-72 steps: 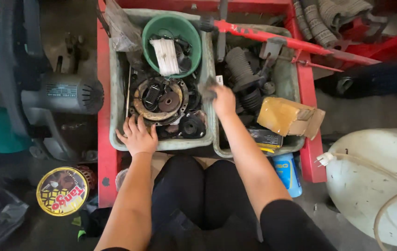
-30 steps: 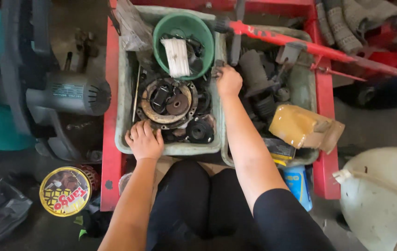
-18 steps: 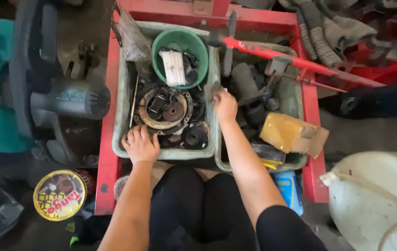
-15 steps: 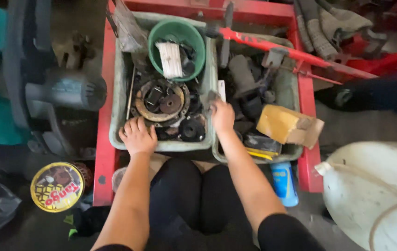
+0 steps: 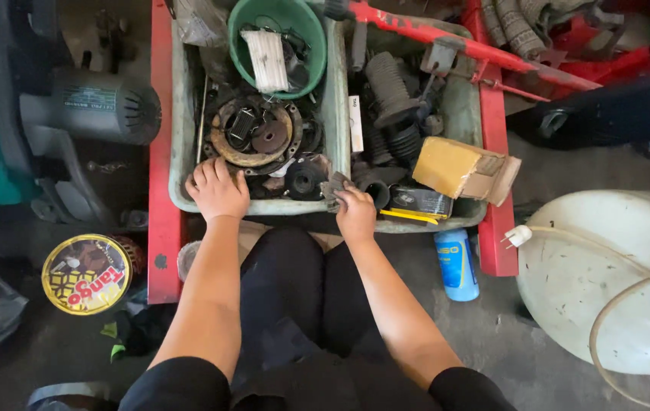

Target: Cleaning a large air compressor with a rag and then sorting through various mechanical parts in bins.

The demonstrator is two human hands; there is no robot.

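1. Fingers (image 5: 205, 172) of the left hand (image 5: 217, 190) lie spread and loosely curled over the near rim of the left grey tray (image 5: 180, 114), gripping only the rim itself.
2. Right hand (image 5: 356, 215) is pinched shut on a small dark metal part (image 5: 334, 186), held at the near edge where the two trays meet.
3. Inside the left grey tray sits a round rusty stator plate (image 5: 253, 131) with coils, just beyond the left fingertips; a black rubber ring (image 5: 304, 180) lies near it, close to the held part.
4. At the far end of that tray stands a green plastic bowl (image 5: 278, 42) holding a white ribbed piece (image 5: 266, 59).
5. Next to it, the right grey tray (image 5: 466, 114) holds black rubber boots (image 5: 387, 84) and a brown cardboard box (image 5: 462, 169).
6. A red long-handled tool (image 5: 447, 42) lies across the far side of this tray.
7. Both trays rest in a red metal frame (image 5: 160, 152).
8. On the floor lie a blue spray can (image 5: 456, 262) by the right forearm and a round yellow tin (image 5: 86, 274) to the left.
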